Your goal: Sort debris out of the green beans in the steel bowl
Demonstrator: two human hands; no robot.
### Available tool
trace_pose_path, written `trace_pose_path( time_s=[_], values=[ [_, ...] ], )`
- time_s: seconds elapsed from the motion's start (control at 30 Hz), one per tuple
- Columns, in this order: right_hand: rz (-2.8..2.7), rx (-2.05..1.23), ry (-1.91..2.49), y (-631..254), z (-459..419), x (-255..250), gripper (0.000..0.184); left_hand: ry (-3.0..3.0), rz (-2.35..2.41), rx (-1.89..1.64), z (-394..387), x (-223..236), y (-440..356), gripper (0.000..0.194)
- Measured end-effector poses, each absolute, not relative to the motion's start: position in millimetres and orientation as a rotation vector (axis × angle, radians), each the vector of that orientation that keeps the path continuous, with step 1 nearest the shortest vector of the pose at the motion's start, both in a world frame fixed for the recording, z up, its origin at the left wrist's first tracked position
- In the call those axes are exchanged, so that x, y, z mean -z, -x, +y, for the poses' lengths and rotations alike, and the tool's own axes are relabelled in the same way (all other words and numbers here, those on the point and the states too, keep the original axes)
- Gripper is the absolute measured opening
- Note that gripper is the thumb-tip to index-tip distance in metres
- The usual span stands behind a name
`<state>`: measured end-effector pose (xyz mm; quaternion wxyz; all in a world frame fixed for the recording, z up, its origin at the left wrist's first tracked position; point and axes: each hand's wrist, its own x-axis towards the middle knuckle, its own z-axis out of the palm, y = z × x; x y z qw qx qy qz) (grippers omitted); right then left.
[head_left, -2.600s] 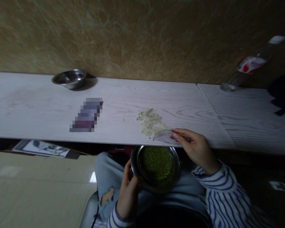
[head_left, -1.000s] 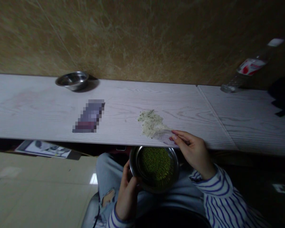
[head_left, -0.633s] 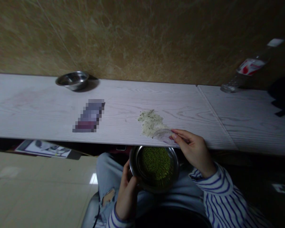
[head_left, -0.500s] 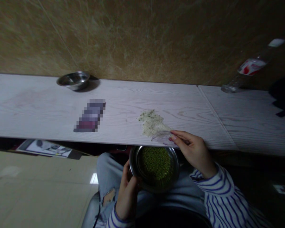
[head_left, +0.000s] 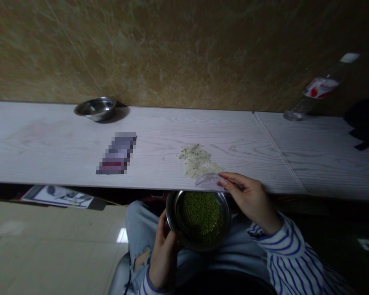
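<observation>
one small metal bowl stands at the back left of a white wood-grain counter, near a brown marbled wall; in front of it lies a flat rectangle masked by pixels. below the counter's front edge, over a lap in ripped jeans, the left hand grips the side of a second metal bowl holding many small green beans. behind that bowl, on the counter, is a loose patch of white grains flecked with dark bits. just right, the right hand pinches a clear curved plastic piece between thumb and fingers, at the patch's near edge. farther right, a clear bottle with a red-and-white label and white cap stands near the wall; past it, a dark object is too dim to identify
</observation>
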<state>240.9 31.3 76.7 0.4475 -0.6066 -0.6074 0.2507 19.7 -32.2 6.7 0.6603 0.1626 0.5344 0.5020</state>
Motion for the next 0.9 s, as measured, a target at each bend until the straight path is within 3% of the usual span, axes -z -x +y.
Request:
trace_pose_path(
  time_s=[0.23, 0.9],
  values=[
    [-1.484, -0.481, 1.585, -269, 30, -85, 0.024, -0.357, 1.2, -1.091, -31, 0, -20, 0.075],
    [-1.271, -0.629, 1.577, -277, 50, -80, 0.03, -0.347, 1.229, -1.113, -33, -3, -30, 0.073]
  ],
)
